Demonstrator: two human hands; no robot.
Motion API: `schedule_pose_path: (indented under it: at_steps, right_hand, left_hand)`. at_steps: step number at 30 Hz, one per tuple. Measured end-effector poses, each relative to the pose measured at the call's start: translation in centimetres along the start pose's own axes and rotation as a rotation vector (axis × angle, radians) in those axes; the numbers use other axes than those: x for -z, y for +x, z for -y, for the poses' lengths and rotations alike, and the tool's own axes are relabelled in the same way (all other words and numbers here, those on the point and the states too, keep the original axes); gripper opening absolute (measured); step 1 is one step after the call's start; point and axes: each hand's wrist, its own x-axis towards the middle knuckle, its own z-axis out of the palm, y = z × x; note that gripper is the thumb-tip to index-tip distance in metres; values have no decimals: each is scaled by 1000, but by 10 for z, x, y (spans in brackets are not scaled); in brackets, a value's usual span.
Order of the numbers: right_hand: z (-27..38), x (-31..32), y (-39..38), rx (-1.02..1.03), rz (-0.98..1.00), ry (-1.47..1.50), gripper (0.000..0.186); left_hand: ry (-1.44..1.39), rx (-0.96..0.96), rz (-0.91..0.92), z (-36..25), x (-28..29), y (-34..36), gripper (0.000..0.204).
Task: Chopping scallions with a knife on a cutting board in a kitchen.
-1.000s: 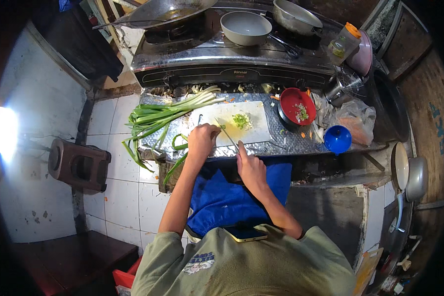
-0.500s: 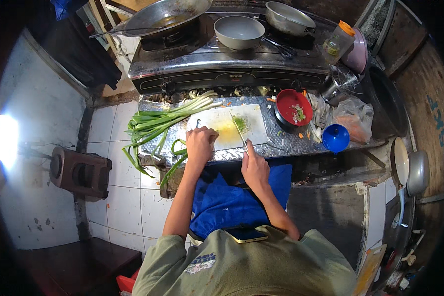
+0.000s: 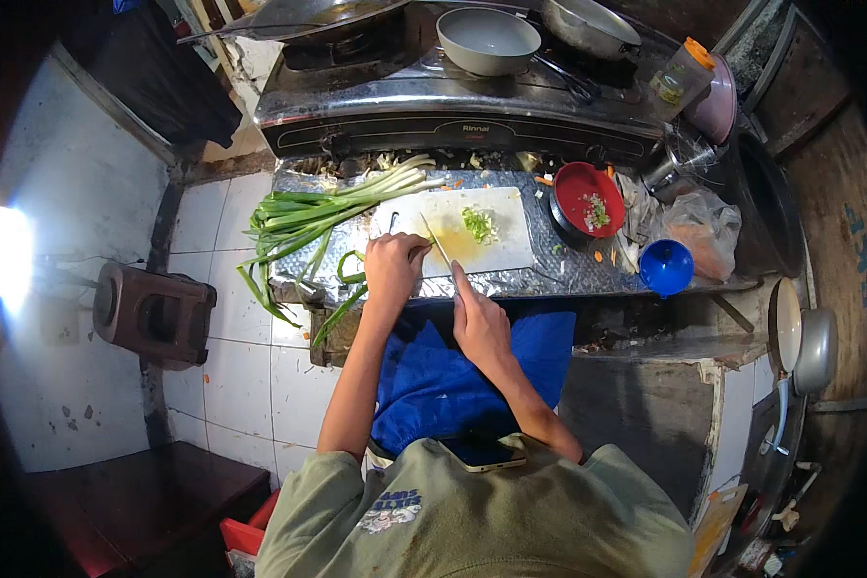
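My right hand [image 3: 482, 323] grips a kitchen knife [image 3: 440, 243], its blade slanting up and left over a white cutting board [image 3: 506, 252]. My left hand [image 3: 393, 272] is closed at the board's left part, fingers bent close to the blade. A green onion stalk [image 3: 350, 306] loops out beside its wrist; the end under the fingers is hidden. Chopped green onion [image 3: 479, 224] lies in a small heap on the board, right of the knife. A bunch of whole green onions [image 3: 318, 214] rests left of the board, pale ends toward the stove.
Foil covers the counter [image 3: 549, 275]. To the right stand a red bowl [image 3: 576, 183] with chopped bits, a blue funnel-like cup [image 3: 666, 267] and a plastic bag [image 3: 703, 231]. The stove [image 3: 376, 130] behind carries a wok [image 3: 328, 17], a grey bowl [image 3: 488, 43] and a metal pan [image 3: 592, 27].
The knife and my right hand have moved left, away from the chopped heap and close to my left fingers. The heap now looks more spread out. The whole view has shifted slightly.
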Motion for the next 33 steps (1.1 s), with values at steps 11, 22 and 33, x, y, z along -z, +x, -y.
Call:
schedule_pose_path:
  at_steps: [11,22,33]
  right_hand:
    - [-5,-5,-1,23,39,-38,68]
    - [10,3,4,-28,145,-151,75]
    - [3,-3,11,-12,150,-172,75]
  left_hand:
    - [45,-78,3,-4,5,4,12]
    - [59,-53,26,-4,4,3,12]
    - [31,-49,15,-4,6,5,11]
